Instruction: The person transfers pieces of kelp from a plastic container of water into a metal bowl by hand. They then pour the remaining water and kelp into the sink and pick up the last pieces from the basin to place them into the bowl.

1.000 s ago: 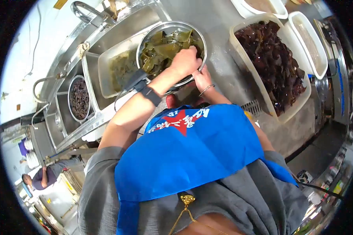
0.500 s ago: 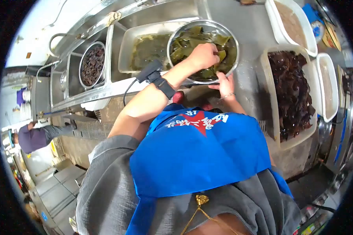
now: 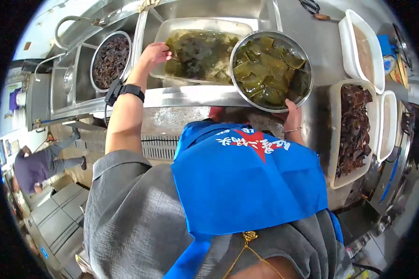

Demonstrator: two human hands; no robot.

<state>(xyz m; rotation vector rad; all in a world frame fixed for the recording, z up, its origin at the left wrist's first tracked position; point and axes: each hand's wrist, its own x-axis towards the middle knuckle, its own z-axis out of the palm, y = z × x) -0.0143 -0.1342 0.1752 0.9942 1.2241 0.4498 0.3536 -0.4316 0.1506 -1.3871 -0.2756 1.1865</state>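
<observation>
My left hand is at the left end of a clear plastic tub in the sink. Its fingers are closed on the edge of a piece of kelp there. More green kelp lies in the tub's water. My right hand grips the near rim of a round metal bowl, thumb over the edge and fingers hidden beneath. Cut kelp pieces fill the bowl, which overlaps the tub's right end and the steel counter.
A bowl of dark strips stands in the left sink beneath a faucet. At right are a tub of dark brown fungus and white tubs. Another person is at far left. A wooden-handled tool lies behind.
My left hand has left the metal bowl and moved left to the tub's far end. My right hand stays on the bowl's rim. The view has shifted, so the tub shows more.
</observation>
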